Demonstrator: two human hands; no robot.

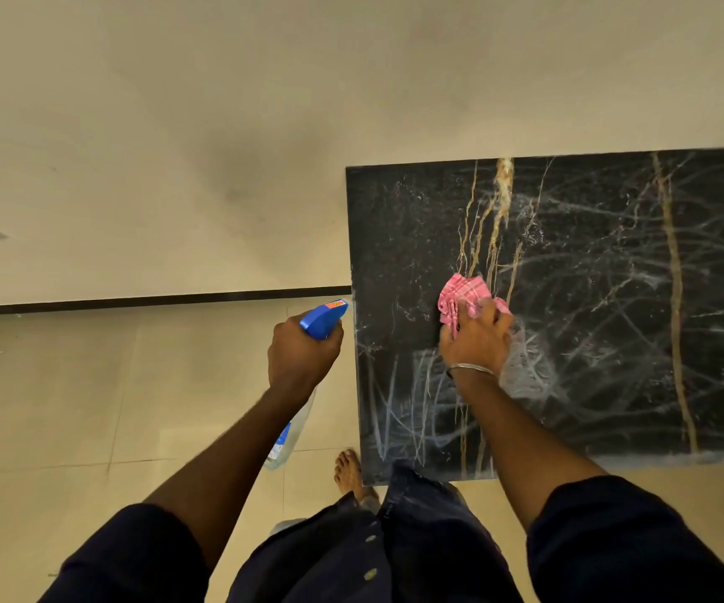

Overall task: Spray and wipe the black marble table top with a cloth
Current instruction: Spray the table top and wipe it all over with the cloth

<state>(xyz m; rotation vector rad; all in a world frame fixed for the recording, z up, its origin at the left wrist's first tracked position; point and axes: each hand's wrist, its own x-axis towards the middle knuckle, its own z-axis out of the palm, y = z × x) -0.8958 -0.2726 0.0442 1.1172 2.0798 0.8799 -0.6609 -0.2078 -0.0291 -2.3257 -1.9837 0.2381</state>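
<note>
A crumpled pink cloth under the right hand presses on the streaked, gold-veined black marble table top; the left hand grips a blue-headed spray bottle.

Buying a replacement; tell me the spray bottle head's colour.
Blue, with a small orange-red label on top, on the clear plastic spray bottle; head view.

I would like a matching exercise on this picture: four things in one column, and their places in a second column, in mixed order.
Things:
1. spray bottle
2. pink cloth
3. bracelet
4. bare foot

Places:
A. on the right wrist
B. on the tiled floor, beside the table's near left corner
C. under the right hand, on the marble table top
D. in the left hand, held over the floor

Pairs: 1-D, 2-C, 3-A, 4-B
</note>
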